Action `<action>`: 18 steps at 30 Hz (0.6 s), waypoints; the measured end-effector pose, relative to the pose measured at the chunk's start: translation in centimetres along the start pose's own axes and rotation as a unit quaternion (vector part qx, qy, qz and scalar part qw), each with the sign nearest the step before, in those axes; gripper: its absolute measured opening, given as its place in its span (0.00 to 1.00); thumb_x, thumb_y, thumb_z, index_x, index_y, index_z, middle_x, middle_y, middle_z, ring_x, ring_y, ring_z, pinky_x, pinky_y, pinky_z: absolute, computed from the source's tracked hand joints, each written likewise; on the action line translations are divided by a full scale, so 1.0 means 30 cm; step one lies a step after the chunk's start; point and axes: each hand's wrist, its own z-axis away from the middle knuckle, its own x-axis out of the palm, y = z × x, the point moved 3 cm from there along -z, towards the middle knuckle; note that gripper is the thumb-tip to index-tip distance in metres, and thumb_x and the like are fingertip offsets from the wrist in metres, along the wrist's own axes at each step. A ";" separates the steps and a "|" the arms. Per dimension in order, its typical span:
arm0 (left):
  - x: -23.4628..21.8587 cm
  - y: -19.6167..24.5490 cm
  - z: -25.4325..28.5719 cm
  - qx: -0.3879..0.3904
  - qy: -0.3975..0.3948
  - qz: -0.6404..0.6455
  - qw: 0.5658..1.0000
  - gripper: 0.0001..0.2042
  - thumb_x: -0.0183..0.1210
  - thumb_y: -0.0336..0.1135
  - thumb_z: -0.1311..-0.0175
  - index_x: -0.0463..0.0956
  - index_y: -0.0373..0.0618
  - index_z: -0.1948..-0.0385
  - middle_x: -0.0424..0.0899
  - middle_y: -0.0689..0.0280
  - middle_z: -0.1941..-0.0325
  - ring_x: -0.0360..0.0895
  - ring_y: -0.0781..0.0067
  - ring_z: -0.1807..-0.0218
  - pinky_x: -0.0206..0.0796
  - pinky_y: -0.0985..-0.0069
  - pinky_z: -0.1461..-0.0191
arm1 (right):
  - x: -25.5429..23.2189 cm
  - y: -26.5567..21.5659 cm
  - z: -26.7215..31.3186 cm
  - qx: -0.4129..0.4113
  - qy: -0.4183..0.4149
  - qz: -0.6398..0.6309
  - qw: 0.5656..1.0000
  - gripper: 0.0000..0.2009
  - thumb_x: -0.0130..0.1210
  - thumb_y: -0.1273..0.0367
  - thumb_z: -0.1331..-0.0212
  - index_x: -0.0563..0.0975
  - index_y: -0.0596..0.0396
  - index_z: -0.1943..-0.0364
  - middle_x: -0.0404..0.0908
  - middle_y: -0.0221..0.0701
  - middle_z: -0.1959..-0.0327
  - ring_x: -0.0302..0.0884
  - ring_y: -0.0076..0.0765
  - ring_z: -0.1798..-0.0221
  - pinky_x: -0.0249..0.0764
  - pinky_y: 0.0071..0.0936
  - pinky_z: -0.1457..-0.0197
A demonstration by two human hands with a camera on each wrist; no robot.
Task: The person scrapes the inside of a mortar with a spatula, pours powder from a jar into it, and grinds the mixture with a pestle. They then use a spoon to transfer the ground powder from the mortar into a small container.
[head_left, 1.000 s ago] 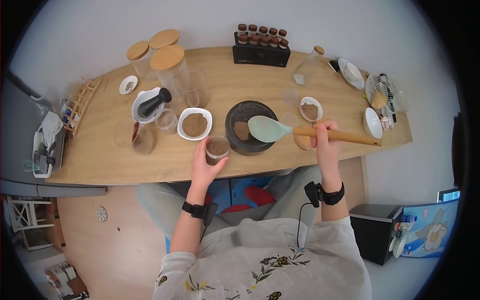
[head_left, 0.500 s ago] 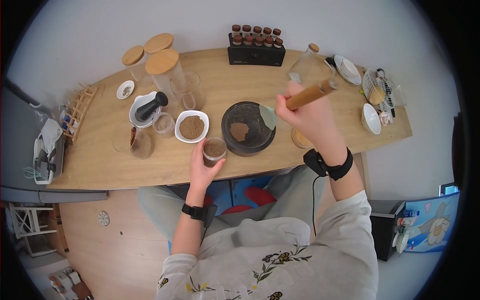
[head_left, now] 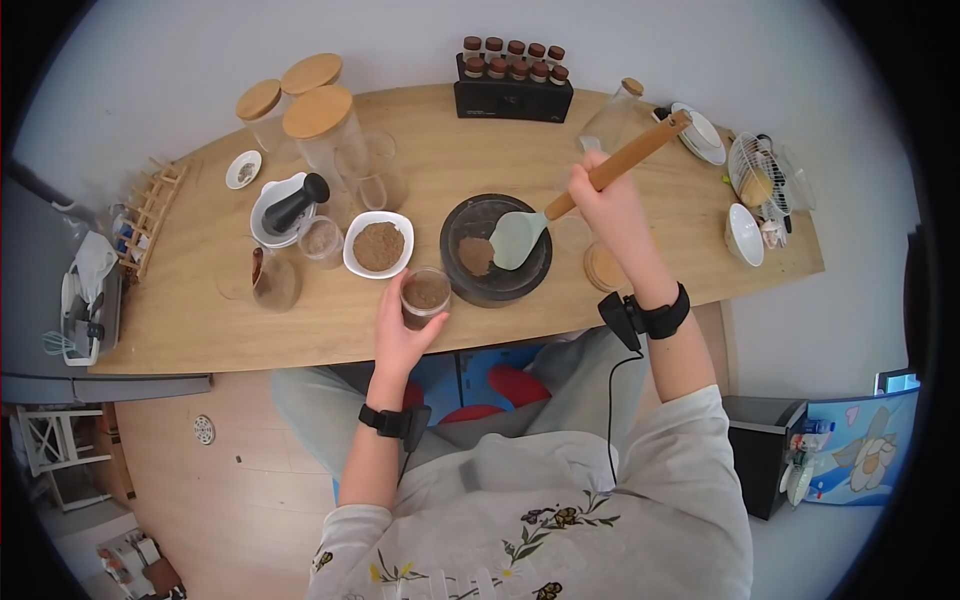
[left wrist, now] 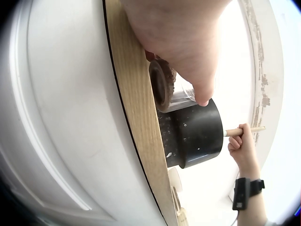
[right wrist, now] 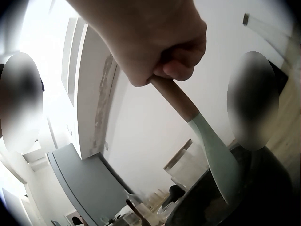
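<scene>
In the head view my left hand (head_left: pixel 400 335) grips a clear jar (head_left: pixel 426 290) of brown powder, thumb on its right side and fingers round its left. The jar stands close beside a black mortar (head_left: pixel 495 297). My right hand (head_left: pixel 612 205) is wrapped round the wooden handle (head_left: pixel 640 155) of a pale green silicone spoon (head_left: pixel 518 238). The spoon's head is inside the mortar, by a patch of brown powder (head_left: pixel 475 256). In the right wrist view the spoon head (right wrist: pixel 218 162) slants down into the dark mortar.
Left of the mortar stand a white bowl (head_left: pixel 380 246) of brown powder, small clear cups, a bowl with a black pestle (head_left: pixel 297 204) and wooden-lidded jars (head_left: pixel 318 112). A spice rack (head_left: pixel 512 100) is at the back. A wooden lid (head_left: pixel 604 268) lies to the right.
The spoon has gone from nearly level over the mortar to handle raised, its head first at the right rim, now at the powder. The left hand still holds the jar.
</scene>
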 end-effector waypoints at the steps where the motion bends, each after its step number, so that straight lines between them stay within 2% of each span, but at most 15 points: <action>1: 0.001 -0.002 0.001 -0.002 0.001 0.001 1.000 0.36 0.66 0.31 0.62 0.58 0.37 0.46 0.69 0.54 0.51 0.67 0.60 0.47 0.60 0.69 0.45 | -0.004 0.042 -0.008 0.027 0.003 -0.032 0.999 0.12 0.47 0.67 0.49 0.61 0.57 0.82 0.58 0.30 0.90 0.61 0.27 0.88 0.59 0.28 0.81; 5: 0.004 -0.011 0.001 -0.004 0.003 0.006 1.000 0.36 0.66 0.31 0.62 0.58 0.37 0.46 0.69 0.54 0.51 0.67 0.60 0.47 0.60 0.69 0.45 | -0.008 0.140 -0.015 0.168 -0.013 -0.206 0.964 0.12 0.45 0.68 0.46 0.60 0.54 0.83 0.57 0.25 0.91 0.55 0.21 0.92 0.53 0.22 0.88; 10: -0.001 0.002 0.000 -0.005 0.004 -0.015 1.000 0.36 0.66 0.30 0.62 0.58 0.37 0.46 0.69 0.55 0.51 0.67 0.60 0.47 0.60 0.69 0.44 | 0.006 0.236 0.059 0.153 0.040 -0.287 0.945 0.12 0.43 0.70 0.43 0.59 0.53 0.82 0.56 0.23 0.91 0.50 0.18 0.93 0.50 0.19 0.90; 18: 0.004 0.007 -0.004 -0.005 0.001 0.000 1.000 0.35 0.65 0.30 0.61 0.58 0.37 0.46 0.69 0.55 0.50 0.67 0.60 0.46 0.59 0.69 0.44 | 0.022 0.236 0.150 0.163 0.114 -0.344 0.918 0.12 0.42 0.70 0.40 0.59 0.52 0.81 0.57 0.24 0.90 0.50 0.18 0.92 0.51 0.19 0.90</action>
